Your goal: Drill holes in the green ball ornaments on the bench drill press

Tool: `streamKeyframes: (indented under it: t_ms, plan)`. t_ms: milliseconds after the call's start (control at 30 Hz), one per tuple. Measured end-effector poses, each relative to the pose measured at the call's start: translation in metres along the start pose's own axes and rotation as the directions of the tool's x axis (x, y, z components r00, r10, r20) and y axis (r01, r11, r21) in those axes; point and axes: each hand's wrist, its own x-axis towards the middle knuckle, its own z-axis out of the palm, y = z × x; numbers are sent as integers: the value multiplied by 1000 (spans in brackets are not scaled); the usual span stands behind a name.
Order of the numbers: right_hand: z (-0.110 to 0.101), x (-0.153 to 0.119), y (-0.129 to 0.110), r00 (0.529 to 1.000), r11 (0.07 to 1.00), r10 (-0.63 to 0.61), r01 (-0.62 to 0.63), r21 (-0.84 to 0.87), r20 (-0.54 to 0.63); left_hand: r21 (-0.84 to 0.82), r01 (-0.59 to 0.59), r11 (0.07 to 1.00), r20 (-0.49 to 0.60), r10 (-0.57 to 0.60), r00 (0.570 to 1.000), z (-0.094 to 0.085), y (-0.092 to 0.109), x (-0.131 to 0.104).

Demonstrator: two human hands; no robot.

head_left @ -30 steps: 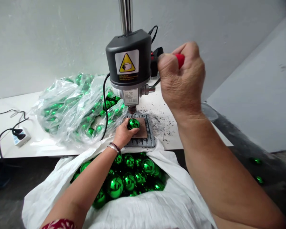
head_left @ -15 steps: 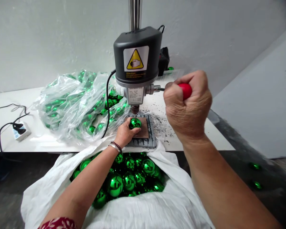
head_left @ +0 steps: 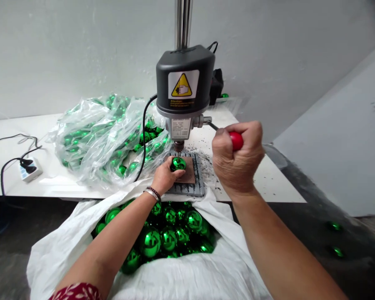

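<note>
The left hand (head_left: 165,174) has its thumb and fingers clamped on a shiny green ball (head_left: 178,163), the thumb on the near side and a finger along the left. The ball sits within that grip on a brown board (head_left: 190,173), which lies under the fingertips on a grooved grey base (head_left: 198,188). Right above these fingers, a drill (head_left: 185,81) points its thin bit (head_left: 179,154) down at the top of the ball; whether the bit has gone in cannot be told.

The right hand (head_left: 239,155), higher and to the right, has its fingers wrapped around the red knob (head_left: 236,141) of the drill's lever (head_left: 216,126).

Dark shavings (head_left: 206,160) lie scattered to the right of the left fingers, on the white table (head_left: 59,189). To the left of those fingers and beyond them is a clear plastic bag (head_left: 87,143) of green balls; a power strip (head_left: 30,171) lies farther left. Nearer than the left fingers, below the wrist, a white sack (head_left: 187,279) lies open around more green balls (head_left: 151,241).
</note>
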Motion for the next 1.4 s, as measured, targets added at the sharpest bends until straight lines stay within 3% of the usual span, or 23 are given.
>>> streamKeyframes:
  t_ms: [467, 700, 767, 867, 967, 1067, 1167, 1400]
  plan:
    - [4, -17, 10, 991, 994, -103, 106, 23, -84, 8, 20, 1000, 4, -20, 1000, -1, 3, -3]
    - [2, -32, 21, 995, 995, -92, 93, 32, -36, -25, 16, 1000, -11, -17, 1000, 0, 0, -3]
    - [3, -20, 15, 996, 996, -77, 79, 40, -42, -33, 19, 999, -6, -19, 1000, 0, 0, -2]
    - [8, 22, -1, 1000, 999, -19, 20, 27, -24, -31, 25, 999, -21, -26, 999, 0, 2, -1]
    - [15, 70, -17, 979, 989, 141, -133, -59, 150, -44, 38, 998, -62, -41, 997, 2, 6, -1]
    - [19, 98, -27, 933, 961, 266, -238, -138, 244, -57, 14, 998, -98, -19, 995, -1, 9, -7]
    - [21, 104, -31, 899, 932, 345, -294, -210, 271, -20, -46, 999, -112, 43, 993, -12, 10, -21]
    - [22, 100, -33, 898, 923, 362, -307, -233, 249, 8, -167, 986, -207, 165, 964, -51, 4, -59]
